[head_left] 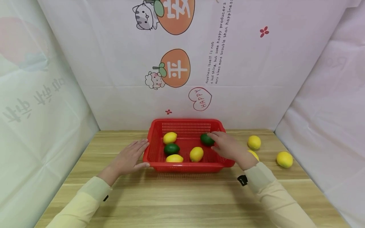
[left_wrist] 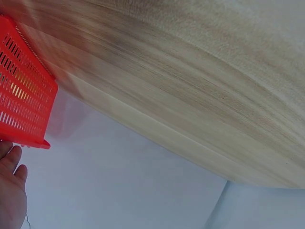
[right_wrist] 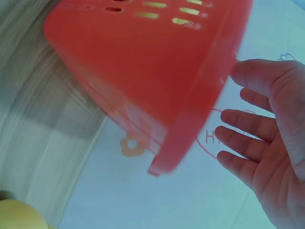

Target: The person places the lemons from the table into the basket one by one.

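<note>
A red plastic basket [head_left: 188,165] stands on the wooden table. In it lie yellow lemons, one at the back left [head_left: 170,138], one in the middle [head_left: 196,154] and one by the front wall [head_left: 174,158], plus a dark green lime [head_left: 171,149] at left and another green lime [head_left: 206,139] at right. My left hand [head_left: 129,158] lies against the basket's left rim with straight fingers. Over the right rim reaches my right hand [head_left: 228,146], partly covering the right lime. In the right wrist view its fingers [right_wrist: 245,143] are spread loosely, holding nothing.
Right of the basket, lemons lie on the table [head_left: 171,199]: one farther back [head_left: 254,142], one near the right edge [head_left: 284,159], and one [head_left: 253,154] partly hidden by my right wrist. White printed sheets [head_left: 242,104] hang behind and on both sides.
</note>
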